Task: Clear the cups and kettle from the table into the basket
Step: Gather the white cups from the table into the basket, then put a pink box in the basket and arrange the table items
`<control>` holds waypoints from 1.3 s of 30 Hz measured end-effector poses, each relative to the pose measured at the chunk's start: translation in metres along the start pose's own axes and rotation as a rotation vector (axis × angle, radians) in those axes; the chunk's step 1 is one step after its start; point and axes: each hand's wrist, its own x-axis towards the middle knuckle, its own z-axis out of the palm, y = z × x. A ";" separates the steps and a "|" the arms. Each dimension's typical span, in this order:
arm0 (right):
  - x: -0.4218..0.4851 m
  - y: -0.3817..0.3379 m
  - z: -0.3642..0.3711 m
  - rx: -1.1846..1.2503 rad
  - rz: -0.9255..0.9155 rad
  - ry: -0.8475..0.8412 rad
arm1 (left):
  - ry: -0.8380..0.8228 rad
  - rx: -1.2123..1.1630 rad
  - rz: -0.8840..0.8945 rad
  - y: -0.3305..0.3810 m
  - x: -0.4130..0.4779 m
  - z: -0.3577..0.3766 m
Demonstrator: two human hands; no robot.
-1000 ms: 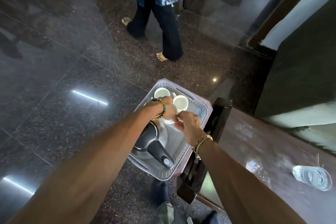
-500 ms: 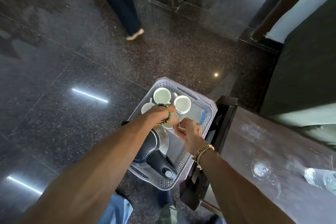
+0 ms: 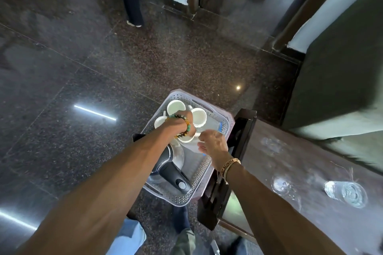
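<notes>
Four cups (image 3: 176, 107) and a kettle (image 3: 172, 170) sit in the basket (image 3: 182, 198). Left hand (image 3: 182, 123) reaches among the cups, fingers hidden, grip undeterminable; right hand (image 3: 213, 144) hovers alongside, fingers loosely spread. Glass (image 3: 346, 192) on counter (image 3: 290, 161).

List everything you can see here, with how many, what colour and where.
basket: one, pale perforated plastic, left of the table end
cups: four visible, white, basket's far half
kettle: one, steel with black handle, basket's near half
clear item with blue part: one, basket's right side, kind unclear
table: one, dark brown, right
glass: one, clear, lying on the table
another person's leg: one, dark trousers, far floor
left hand: one, beaded bracelet, among the cups, fingers hidden
right hand: one, over the basket's right side, fingers loose
</notes>
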 end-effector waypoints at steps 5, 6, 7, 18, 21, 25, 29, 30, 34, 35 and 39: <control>-0.044 -0.039 -0.036 -0.483 -0.251 0.125 | 0.225 0.027 0.149 0.015 -0.024 -0.025; -0.052 -0.045 -0.044 -0.535 -0.300 0.159 | 0.276 0.012 0.187 0.018 -0.028 -0.029; -0.062 -0.052 -0.053 -0.585 -0.351 0.195 | 0.319 -0.001 0.231 0.023 -0.035 -0.034; -0.152 -0.075 -0.153 -0.880 -0.650 0.583 | 0.734 0.089 0.689 0.095 -0.106 -0.058; -0.176 -0.065 -0.181 -0.876 -0.659 0.692 | 0.820 0.137 0.819 0.119 -0.123 -0.053; -0.208 -0.047 -0.220 -0.865 -0.639 0.779 | 0.882 0.198 0.939 0.155 -0.151 -0.045; -0.242 -0.024 -0.258 -0.830 -0.589 0.857 | 0.911 0.230 0.982 0.194 -0.182 -0.037; -0.253 -0.017 -0.268 -0.830 -0.576 0.879 | 0.916 0.244 0.992 0.205 -0.190 -0.032; -0.293 0.025 -0.302 -0.810 -0.548 0.970 | 0.904 0.311 0.991 0.242 -0.225 0.001; -0.303 0.038 -0.310 -0.800 -0.541 0.988 | 0.901 0.328 0.995 0.249 -0.235 0.012; -0.347 0.088 -0.337 -0.737 -0.512 1.051 | 0.901 0.329 1.025 0.268 -0.275 0.056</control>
